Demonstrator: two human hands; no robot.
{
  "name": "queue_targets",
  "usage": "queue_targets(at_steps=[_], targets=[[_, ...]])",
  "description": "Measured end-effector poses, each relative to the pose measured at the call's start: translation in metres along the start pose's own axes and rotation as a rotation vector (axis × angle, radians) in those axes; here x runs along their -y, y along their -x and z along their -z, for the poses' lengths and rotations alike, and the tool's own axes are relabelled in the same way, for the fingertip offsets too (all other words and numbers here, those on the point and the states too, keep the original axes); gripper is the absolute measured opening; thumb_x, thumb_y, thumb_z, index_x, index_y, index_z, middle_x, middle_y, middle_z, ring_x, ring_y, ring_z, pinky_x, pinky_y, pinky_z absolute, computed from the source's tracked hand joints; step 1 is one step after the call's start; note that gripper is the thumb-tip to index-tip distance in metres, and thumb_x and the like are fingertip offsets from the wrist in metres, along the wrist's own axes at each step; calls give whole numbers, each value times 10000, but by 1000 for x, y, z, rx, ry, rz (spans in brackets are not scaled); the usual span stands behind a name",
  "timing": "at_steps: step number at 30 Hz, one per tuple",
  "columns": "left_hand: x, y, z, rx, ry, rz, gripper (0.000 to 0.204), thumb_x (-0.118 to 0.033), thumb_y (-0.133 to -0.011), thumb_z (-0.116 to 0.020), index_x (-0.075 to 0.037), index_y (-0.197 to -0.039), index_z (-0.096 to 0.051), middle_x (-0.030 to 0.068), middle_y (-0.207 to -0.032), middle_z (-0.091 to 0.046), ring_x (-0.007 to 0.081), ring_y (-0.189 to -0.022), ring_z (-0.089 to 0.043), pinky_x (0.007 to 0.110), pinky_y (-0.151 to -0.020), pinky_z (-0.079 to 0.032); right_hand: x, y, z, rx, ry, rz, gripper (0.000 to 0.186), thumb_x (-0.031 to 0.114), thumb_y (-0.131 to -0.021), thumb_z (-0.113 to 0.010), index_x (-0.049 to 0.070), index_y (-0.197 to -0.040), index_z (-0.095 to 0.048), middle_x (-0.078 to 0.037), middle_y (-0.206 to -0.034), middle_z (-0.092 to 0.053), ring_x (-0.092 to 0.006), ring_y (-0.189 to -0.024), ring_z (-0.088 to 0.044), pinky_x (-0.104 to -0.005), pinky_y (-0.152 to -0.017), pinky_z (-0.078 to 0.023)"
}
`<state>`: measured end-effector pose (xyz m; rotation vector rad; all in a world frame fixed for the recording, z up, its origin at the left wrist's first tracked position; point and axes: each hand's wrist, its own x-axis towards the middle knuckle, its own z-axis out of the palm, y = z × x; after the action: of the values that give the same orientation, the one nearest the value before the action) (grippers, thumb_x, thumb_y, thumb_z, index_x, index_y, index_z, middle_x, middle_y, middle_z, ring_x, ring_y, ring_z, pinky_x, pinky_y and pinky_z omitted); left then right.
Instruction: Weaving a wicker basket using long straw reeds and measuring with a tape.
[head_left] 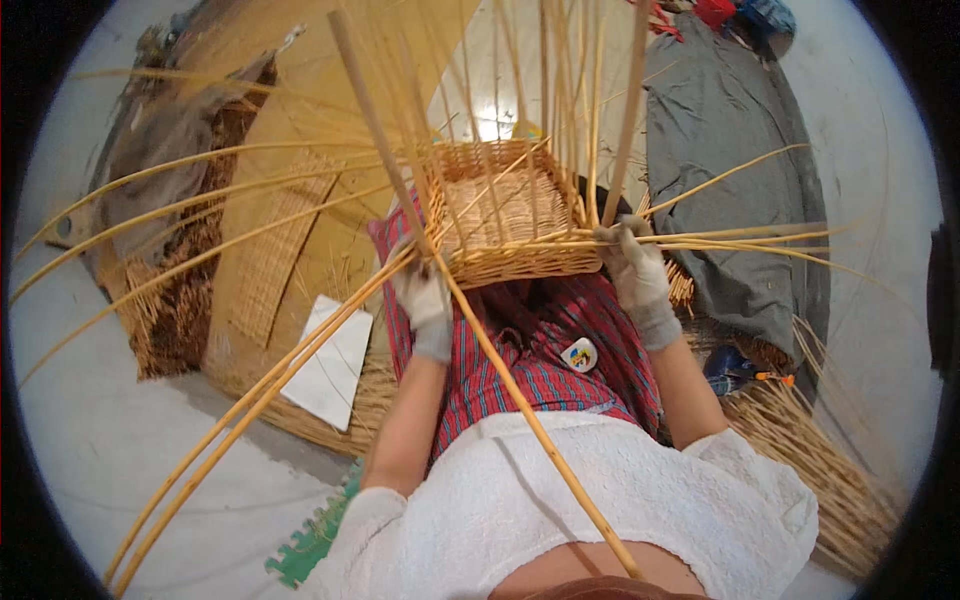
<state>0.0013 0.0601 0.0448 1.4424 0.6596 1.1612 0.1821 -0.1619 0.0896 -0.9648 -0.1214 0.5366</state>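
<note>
A half-woven wicker basket [525,266] rests on my lap over a red striped cloth [540,350], with long upright stakes rising from its walls. My left hand [422,295], in a pale work glove, grips its near left corner; the fingertips are partly hidden behind rods. Two long willow rods [250,400] run from that corner to the lower left, and a single thicker rod [530,410] slants across my shirt. At the near right corner my right hand [636,268], gloved too, is closed around several weaving rods [745,240] that stick out to the right.
Left of me lie a flat woven panel [285,250], a white sheet [335,365] and a bundle of brown sticks [185,310]. On the right are a grey cloth [725,150], a dark tool with an orange tip [735,370] and a pile of loose rods [800,450].
</note>
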Motion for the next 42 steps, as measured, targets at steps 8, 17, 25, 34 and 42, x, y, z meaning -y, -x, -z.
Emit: queue_targets(at_steps=[8, 17, 25, 34, 42], targets=[[-77, -26, -58, 796, -395, 758, 314, -256, -1025, -567, 0, -1175, -668, 159, -1064, -715, 241, -1001, -692, 359, -877, -548, 0, 21, 7, -168, 213, 249, 125, 68, -1021, -592, 86, -1128, -530, -122, -1063, -702, -227, -980, -697, -346, -826, -589], [-49, -28, -73, 649, -607, 704, 578, -526, -981, -549, 34, -998, -692, 214, -639, -660, 353, -642, -702, 421, -634, -566, 36, -86, -163, 280, 1229, 888, 495, -5, -954, -576, 86, -1428, -468, -230, -1143, -646, -299, -1037, -682, -395, -928, -548], [-53, -14, -74, 586, -171, 576, 287, -178, -960, -681, 22, -1161, -639, 90, -853, -709, 167, -610, -690, 303, -562, -583, -2, 14, 60, -227, 223, 308, 125, 79, -1027, -572, 83, -1152, -574, -161, -1062, -713, -240, -876, -731, -370, -758, -634], [-46, 4, -151, 890, -543, 201, 240, -227, -1042, -513, -26, -1151, -587, 143, -746, -689, 269, -576, -691, 386, -590, -578, 97, -29, -25, -190, 612, 627, 249, 22, -941, -694, 44, -1170, -599, -127, -1166, -694, -264, -990, -723, -350, -777, -609], [-52, 3, -157, 860, -559, 492, 333, -367, -1038, -511, -65, -1143, -601, 116, -598, -632, 280, -502, -652, 393, -517, -548, 105, -85, 12, -230, 1224, 976, 417, 114, -933, -654, 83, -1335, -550, -148, -1119, -684, -281, -903, -692, -426, -771, -610]])
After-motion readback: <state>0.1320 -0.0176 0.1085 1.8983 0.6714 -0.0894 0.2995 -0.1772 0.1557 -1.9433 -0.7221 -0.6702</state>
